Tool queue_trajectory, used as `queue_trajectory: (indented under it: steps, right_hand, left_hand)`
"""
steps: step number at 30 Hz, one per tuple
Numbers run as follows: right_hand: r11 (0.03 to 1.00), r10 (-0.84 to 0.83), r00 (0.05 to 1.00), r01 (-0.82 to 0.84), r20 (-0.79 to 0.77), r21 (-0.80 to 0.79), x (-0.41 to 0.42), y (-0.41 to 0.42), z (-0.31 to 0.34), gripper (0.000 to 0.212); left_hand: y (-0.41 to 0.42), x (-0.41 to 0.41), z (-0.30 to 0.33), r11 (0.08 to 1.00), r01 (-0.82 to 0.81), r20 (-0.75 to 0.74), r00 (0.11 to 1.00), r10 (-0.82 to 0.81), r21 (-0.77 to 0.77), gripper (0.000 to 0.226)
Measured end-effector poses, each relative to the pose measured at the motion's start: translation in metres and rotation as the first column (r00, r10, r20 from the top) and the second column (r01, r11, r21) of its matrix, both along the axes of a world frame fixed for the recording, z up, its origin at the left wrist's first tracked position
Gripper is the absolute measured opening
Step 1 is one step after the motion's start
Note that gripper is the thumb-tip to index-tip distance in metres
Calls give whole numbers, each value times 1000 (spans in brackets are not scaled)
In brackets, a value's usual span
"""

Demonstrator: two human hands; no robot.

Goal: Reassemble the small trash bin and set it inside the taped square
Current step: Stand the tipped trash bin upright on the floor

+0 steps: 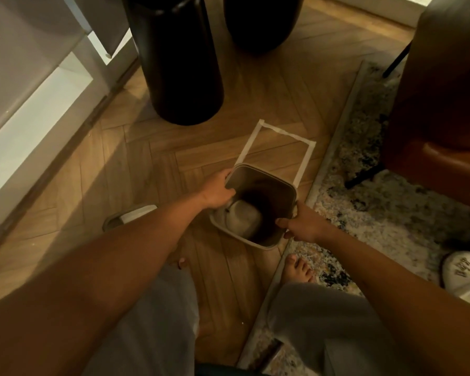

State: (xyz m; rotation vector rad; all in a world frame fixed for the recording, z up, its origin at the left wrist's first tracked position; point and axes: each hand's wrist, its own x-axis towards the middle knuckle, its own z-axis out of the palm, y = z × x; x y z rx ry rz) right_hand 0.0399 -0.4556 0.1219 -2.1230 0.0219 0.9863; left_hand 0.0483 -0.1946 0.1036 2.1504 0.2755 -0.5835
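Note:
A small beige square trash bin point(266, 183) with an open top sits over the near edge of the white taped square point(280, 134) on the wooden floor. My left hand point(216, 192) grips the bin's left rim, fingers curled inside. My right hand point(300, 222) grips the right near rim. The bin's inside is dark, with a pale patch at the bottom. A flat pale part point(130, 216), perhaps the lid, lies on the floor left of the bin, partly hidden by my left forearm.
Two tall dark cylindrical containers point(179, 63) point(261, 20) stand beyond the square. A patterned rug point(391, 213) borders the square's right side, with a brown chair point(440, 90) on it. A white clog point(467, 278) lies at right. White cabinets point(25, 104) line the left. My bare feet are below the bin.

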Motion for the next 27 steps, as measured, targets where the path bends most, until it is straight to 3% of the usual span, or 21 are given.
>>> queue_trajectory:
  steps: [3, 9, 13, 18, 19, 23, 25, 27]
  right_hand:
    - [1000, -7, 1000, 7, -28, -6, -8, 6, 9, 24]
    - [999, -23, 980, 17, -198, -35, -21, 10, 10, 45]
    - [996, 36, 986, -49, -162, -78, -31, 14, 8, 23]
    - [977, 56, 986, -86, -159, -195, -30, 18, 13, 19]
    - [950, 116, 981, -155, -154, -272, -30, 19, 15, 14]
    - [699, 495, 862, -472, -114, -537, -17, 28, 24, 37]
    - [650, 541, 832, -504, -119, -569, -9, 37, 34, 43]
    - [669, 532, 843, -473, -76, -573, -2, 49, 47, 46]
  left_hand:
    - [6, -7, 9, 998, 45, 18, 999, -46, 34, 60]
    - [17, -27, 19, 994, 100, -22, 995, -99, 54, 56]
    - [19, -41, 18, 989, 135, -77, 988, -131, 51, 62]
    - [20, -46, 20, 983, 181, -78, 981, -178, 36, 67]
    - [21, -47, 21, 983, 180, -74, 981, -177, 35, 66]
    - [30, -50, 23, 988, 136, -16, 991, -135, 72, 66]
    - [38, -53, 24, 992, 112, -2, 994, -113, 62, 64]
    - [50, -57, 25, 990, 127, -52, 991, -124, 63, 59]
